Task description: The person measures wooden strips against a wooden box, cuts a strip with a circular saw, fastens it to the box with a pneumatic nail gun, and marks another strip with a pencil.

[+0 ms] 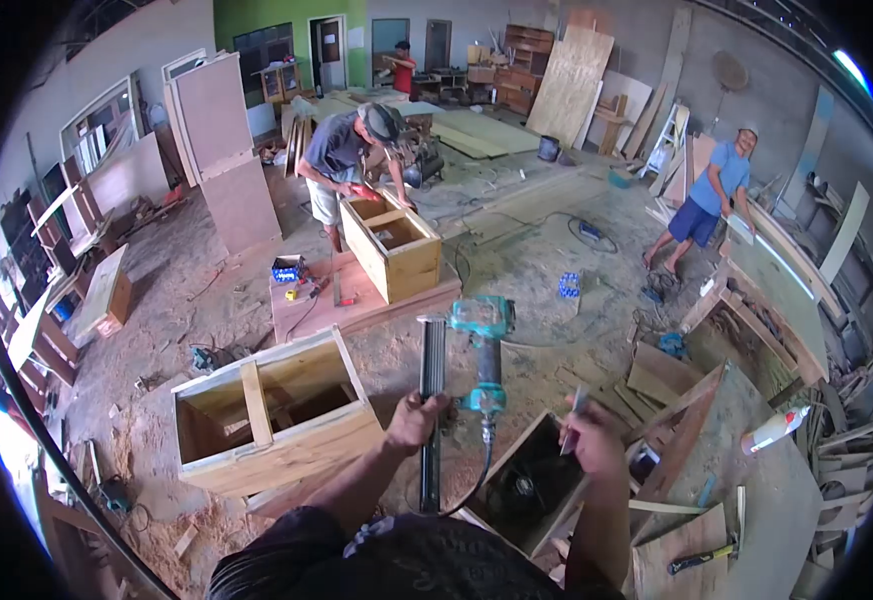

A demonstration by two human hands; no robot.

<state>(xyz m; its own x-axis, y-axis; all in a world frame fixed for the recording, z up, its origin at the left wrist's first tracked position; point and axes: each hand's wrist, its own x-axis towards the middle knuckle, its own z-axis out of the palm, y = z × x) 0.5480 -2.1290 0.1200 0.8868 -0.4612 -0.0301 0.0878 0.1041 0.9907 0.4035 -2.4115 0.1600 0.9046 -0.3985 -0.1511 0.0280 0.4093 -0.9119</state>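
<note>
My left hand is closed around the long dark magazine of a teal and black nail gun, which points upward in front of my chest. An air hose runs down from the tool's handle. To the right, my right hand pinches a thin grey strip; its exact kind is too small to make out. Left of the tool stands an open wooden box frame with a crosspiece. Below and between my hands is a dark-lined wooden box.
Ahead, a person in a cap works over another wooden box on a low platform. At right, a person in blue stands beside a workbench. A utility knife and a white bottle lie at the right.
</note>
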